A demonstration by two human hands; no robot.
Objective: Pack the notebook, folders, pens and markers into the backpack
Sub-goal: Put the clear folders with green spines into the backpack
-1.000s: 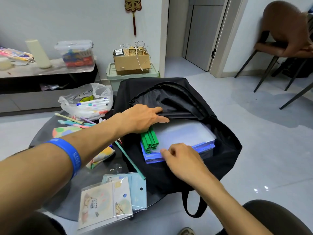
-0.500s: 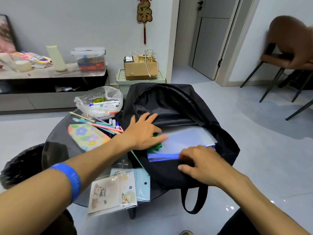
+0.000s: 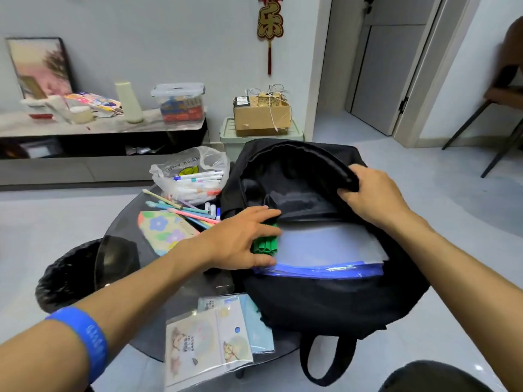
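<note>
A black backpack point(image 3: 325, 301) lies open on a round dark glass table point(image 3: 186, 281). Translucent and blue folders point(image 3: 325, 250) with green spines point(image 3: 266, 246) sit partly inside its mouth. My left hand point(image 3: 240, 241) rests flat on the green spines, pressing the folders. My right hand point(image 3: 370, 196) grips the upper edge of the backpack opening and holds it up. Loose pastel pens point(image 3: 181, 210) lie on the table to the left. A plastic bag of markers point(image 3: 195, 179) stands behind them. Wrapped notebooks point(image 3: 209, 343) lie at the table's near edge.
A flowered pouch point(image 3: 164, 230) lies beside the pens. A bin lined in black point(image 3: 70, 275) stands left of the table. A low cabinet point(image 3: 99, 137) and a cardboard box point(image 3: 261, 114) on a green crate stand by the wall. Chair legs point(image 3: 498, 142) show at right.
My right hand left the folders' front edge and rose to grab the backpack's upper rim, opening it wider. The left hand stayed on the green spines. The folders sit deeper inside.
</note>
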